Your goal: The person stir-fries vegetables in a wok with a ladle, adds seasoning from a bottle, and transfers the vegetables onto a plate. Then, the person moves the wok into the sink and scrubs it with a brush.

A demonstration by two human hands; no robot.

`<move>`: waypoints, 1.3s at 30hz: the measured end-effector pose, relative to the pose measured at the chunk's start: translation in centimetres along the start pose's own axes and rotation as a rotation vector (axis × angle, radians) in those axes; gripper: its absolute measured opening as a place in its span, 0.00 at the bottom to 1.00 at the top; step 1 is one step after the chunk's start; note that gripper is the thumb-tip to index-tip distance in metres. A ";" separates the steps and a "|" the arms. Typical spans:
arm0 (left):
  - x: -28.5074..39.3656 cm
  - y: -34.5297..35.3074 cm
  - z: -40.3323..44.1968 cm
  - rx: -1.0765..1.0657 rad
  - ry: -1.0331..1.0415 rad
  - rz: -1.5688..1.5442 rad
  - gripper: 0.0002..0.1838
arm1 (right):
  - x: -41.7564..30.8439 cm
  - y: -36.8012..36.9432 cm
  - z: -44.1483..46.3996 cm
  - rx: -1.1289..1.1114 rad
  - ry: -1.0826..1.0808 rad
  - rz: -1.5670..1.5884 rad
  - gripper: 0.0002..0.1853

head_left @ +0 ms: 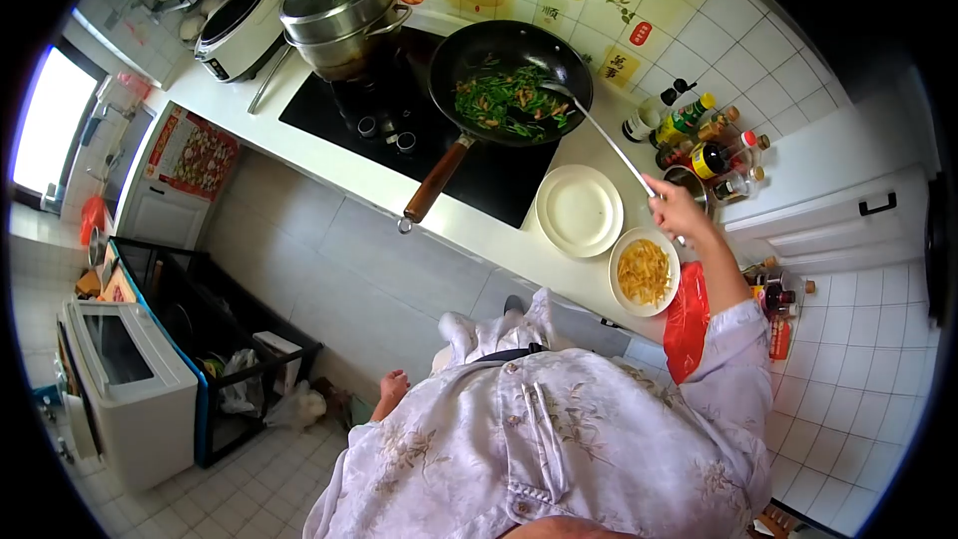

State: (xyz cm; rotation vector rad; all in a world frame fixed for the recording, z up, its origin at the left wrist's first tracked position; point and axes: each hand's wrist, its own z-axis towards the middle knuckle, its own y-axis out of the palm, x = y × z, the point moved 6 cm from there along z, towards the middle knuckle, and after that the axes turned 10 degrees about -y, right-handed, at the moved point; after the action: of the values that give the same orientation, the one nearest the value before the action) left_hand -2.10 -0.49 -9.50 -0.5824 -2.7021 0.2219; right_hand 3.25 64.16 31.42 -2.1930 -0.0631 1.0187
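My right hand [676, 208] is closed around the handle of a long metal spatula [617, 145]. The spatula's head rests at the right side of a black wok [469, 50], among chopped green vegetables [499, 105] mixed with small brown pieces. The wok stands on the black cooktop, its wooden handle [437, 183] pointing toward me. Below my right hand, a white bowl [621, 291] holds yellow shredded food [644, 273]. Left of the bowl lies a bare white plate [579, 212]. Low at my side, away from the counter, my left hand [393, 385] hangs with its fingers curled, holding nothing visible.
A lidded steel steamer pot [339, 15] sits on the cooktop [349, 120] left of the wok. Beyond it stands an open rice cooker [239, 30]. Several sauce bottles [689, 120] line the right wall. A red plastic bag [686, 324] hangs by the counter's edge.
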 end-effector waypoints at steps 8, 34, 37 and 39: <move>8.4 2.6 -2.0 -0.018 0.127 0.140 0.20 | -2.4 4.3 -1.0 -0.183 -0.096 0.378 0.25; 39.0 9.2 -8.7 0.148 1.008 0.279 0.18 | -2.3 5.2 3.3 -0.027 -0.163 0.488 0.24; 43.4 10.3 -7.4 0.186 0.852 0.301 0.20 | -1.0 6.2 5.3 0.055 -0.223 0.431 0.24; 45.4 10.7 -8.9 0.238 0.828 0.355 0.21 | -1.5 7.2 5.0 0.091 -0.165 0.490 0.25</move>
State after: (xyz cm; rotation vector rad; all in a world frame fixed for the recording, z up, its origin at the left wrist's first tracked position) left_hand -33.21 29.13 10.75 -0.8466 -1.7430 0.3049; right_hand -2.89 61.22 25.71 -2.0808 0.4576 1.4360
